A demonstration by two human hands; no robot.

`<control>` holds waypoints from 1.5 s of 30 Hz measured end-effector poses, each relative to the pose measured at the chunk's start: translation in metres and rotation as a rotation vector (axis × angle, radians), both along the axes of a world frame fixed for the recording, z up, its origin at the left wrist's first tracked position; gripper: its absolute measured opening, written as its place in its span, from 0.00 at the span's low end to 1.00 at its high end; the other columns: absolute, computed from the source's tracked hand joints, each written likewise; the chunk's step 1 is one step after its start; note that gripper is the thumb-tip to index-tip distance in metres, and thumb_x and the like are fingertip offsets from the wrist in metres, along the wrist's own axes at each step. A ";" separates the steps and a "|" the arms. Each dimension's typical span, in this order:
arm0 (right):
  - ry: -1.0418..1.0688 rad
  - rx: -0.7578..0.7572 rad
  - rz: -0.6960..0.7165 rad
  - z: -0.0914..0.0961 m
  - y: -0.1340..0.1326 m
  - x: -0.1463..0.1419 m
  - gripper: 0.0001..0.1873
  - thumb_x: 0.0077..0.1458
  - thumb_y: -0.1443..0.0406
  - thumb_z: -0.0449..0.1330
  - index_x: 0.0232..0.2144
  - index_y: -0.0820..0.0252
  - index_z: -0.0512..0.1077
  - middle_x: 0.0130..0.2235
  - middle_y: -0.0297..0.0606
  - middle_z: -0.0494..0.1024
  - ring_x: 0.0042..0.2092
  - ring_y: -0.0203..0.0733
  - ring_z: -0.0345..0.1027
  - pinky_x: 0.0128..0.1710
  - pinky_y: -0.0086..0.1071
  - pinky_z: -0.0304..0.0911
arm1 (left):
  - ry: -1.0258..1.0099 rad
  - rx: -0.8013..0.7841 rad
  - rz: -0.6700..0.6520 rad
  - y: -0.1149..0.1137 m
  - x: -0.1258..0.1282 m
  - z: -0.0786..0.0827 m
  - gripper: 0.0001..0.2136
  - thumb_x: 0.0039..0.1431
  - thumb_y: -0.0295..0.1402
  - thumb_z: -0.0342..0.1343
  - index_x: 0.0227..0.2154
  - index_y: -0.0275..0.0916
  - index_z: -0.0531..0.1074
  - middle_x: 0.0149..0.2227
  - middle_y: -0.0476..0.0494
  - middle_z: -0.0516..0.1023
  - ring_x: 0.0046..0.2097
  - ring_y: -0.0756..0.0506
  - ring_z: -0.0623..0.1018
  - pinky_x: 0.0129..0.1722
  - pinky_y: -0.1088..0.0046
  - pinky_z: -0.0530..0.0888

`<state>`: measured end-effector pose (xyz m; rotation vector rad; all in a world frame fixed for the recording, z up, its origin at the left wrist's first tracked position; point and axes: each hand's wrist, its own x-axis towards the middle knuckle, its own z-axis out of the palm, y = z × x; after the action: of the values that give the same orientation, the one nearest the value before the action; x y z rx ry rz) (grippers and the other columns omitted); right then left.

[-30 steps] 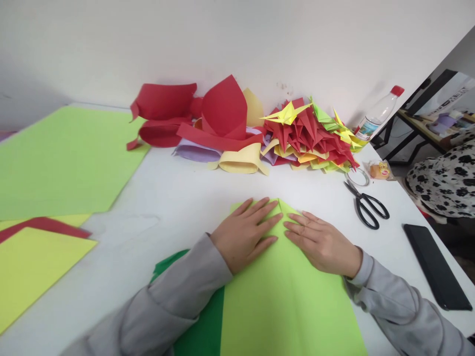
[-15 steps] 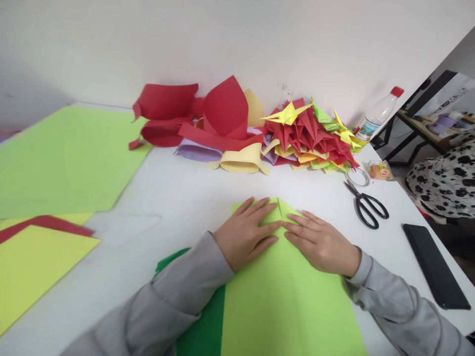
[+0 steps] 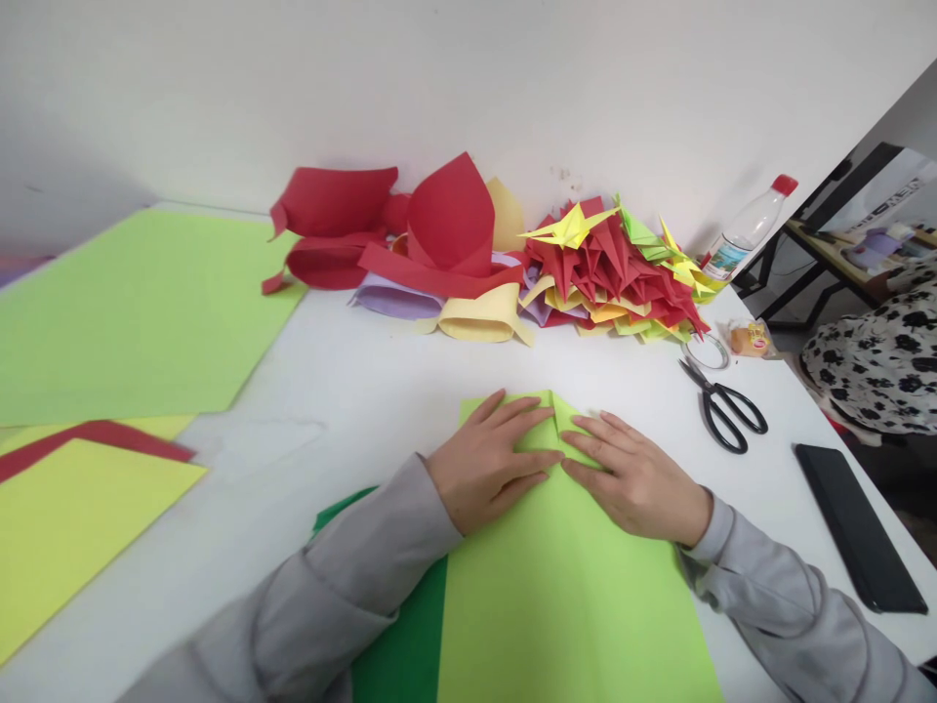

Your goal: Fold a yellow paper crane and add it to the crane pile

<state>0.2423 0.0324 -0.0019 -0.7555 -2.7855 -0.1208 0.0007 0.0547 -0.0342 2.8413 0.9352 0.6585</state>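
Note:
A light green paper sheet (image 3: 563, 586) lies in front of me on the white table (image 3: 366, 391), with its far corners folded in to a point. My left hand (image 3: 487, 464) lies flat on the left fold, fingers stretched out. My right hand (image 3: 633, 478) lies flat on the right fold, its fingertips meeting the left ones at the centre crease. A dark green sheet (image 3: 402, 644) shows underneath on the left.
A heap of folded red, yellow and green paper shapes (image 3: 607, 268) and curled red strips (image 3: 387, 234) sits by the wall. Black scissors (image 3: 721, 410), a tape roll (image 3: 704, 349), a bottle (image 3: 747, 229) and a black phone (image 3: 856, 527) are at right. Large green (image 3: 139, 312) and yellow (image 3: 65, 517) sheets lie left.
Both hands stay pressed on the folds; the fingertips have shifted only slightly. The view has drifted a little to the left.

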 end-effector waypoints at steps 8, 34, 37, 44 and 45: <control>0.031 -0.020 -0.006 -0.002 0.003 0.001 0.16 0.61 0.70 0.51 0.49 0.63 0.72 0.56 0.50 0.70 0.63 0.51 0.54 0.60 0.50 0.57 | 0.001 -0.011 0.017 -0.001 0.001 -0.002 0.13 0.63 0.34 0.49 0.46 0.54 0.75 0.58 0.40 0.67 0.60 0.36 0.63 0.58 0.43 0.59; 0.035 -0.056 0.004 -0.004 0.005 0.004 0.16 0.61 0.69 0.51 0.47 0.62 0.73 0.55 0.49 0.72 0.62 0.52 0.57 0.60 0.52 0.55 | 0.047 0.146 0.634 0.005 -0.006 0.006 0.22 0.60 0.47 0.46 0.42 0.32 0.72 0.50 0.25 0.71 0.53 0.28 0.69 0.50 0.44 0.67; 0.030 -0.049 0.004 -0.004 0.005 0.004 0.16 0.61 0.69 0.51 0.47 0.61 0.73 0.55 0.48 0.72 0.62 0.51 0.57 0.60 0.52 0.55 | 0.082 0.108 0.706 0.008 -0.008 0.004 0.21 0.60 0.47 0.45 0.36 0.32 0.72 0.50 0.25 0.71 0.53 0.29 0.69 0.51 0.48 0.66; 0.023 -0.050 -0.002 -0.004 0.005 0.004 0.16 0.62 0.68 0.50 0.48 0.60 0.73 0.55 0.47 0.71 0.62 0.51 0.56 0.61 0.52 0.53 | 0.020 -0.102 0.804 0.012 -0.007 0.005 0.22 0.52 0.54 0.50 0.32 0.37 0.68 0.54 0.24 0.69 0.57 0.28 0.66 0.54 0.41 0.61; 0.027 -0.049 -0.002 -0.005 0.005 0.004 0.16 0.62 0.68 0.50 0.47 0.61 0.73 0.55 0.47 0.72 0.62 0.51 0.57 0.61 0.52 0.53 | 0.014 -0.118 0.811 0.012 -0.006 0.006 0.23 0.50 0.57 0.51 0.31 0.38 0.67 0.54 0.24 0.69 0.58 0.28 0.65 0.54 0.41 0.60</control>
<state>0.2465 0.0372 -0.0064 -0.7661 -2.7714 -0.0420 -0.0054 0.0669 -0.0283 2.2874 2.0629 0.5915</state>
